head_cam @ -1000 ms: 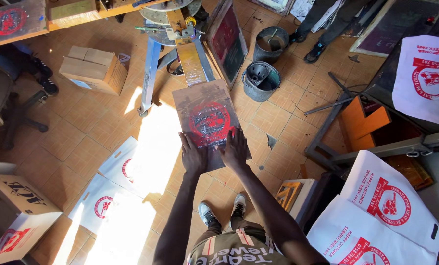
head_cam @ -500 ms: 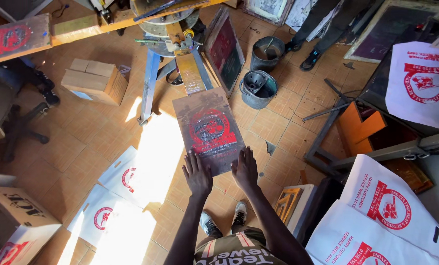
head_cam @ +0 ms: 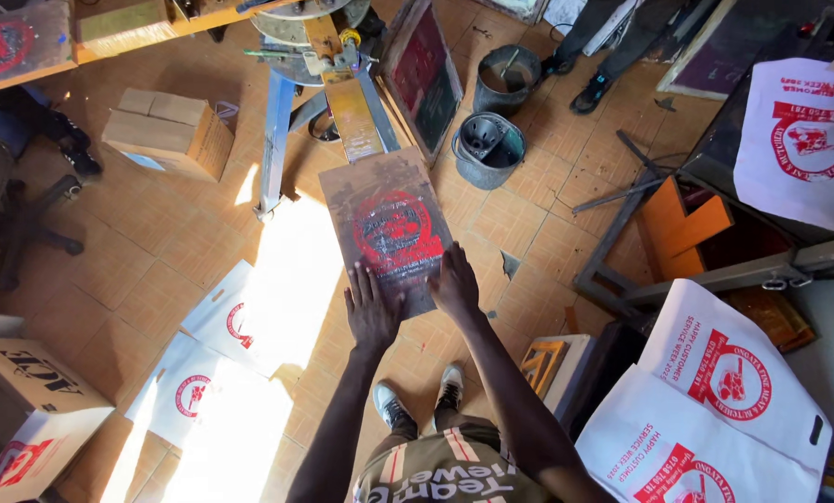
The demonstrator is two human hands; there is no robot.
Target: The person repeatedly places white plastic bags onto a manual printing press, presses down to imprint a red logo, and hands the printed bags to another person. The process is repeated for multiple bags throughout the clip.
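A brown printing board (head_cam: 386,224) stained with a round red print juts out from a metal press arm (head_cam: 352,102) in front of me. My left hand (head_cam: 372,312) lies flat on the board's near left corner, fingers spread. My right hand (head_cam: 455,282) rests flat on the near right edge. Neither hand grips anything. My shoes (head_cam: 419,401) show on the tiled floor below.
White bags with red prints lie on the floor at left (head_cam: 221,321) and on a rack at right (head_cam: 715,391). Two dark buckets (head_cam: 489,149) stand beyond the board. Cardboard boxes (head_cam: 168,132) sit at left. A framed screen (head_cam: 423,74) leans by the press. Another person's legs (head_cam: 594,56) stand at the top.
My view has shifted so the board sits lower and more central. Both hands slid slightly back along the board toward its near edge.
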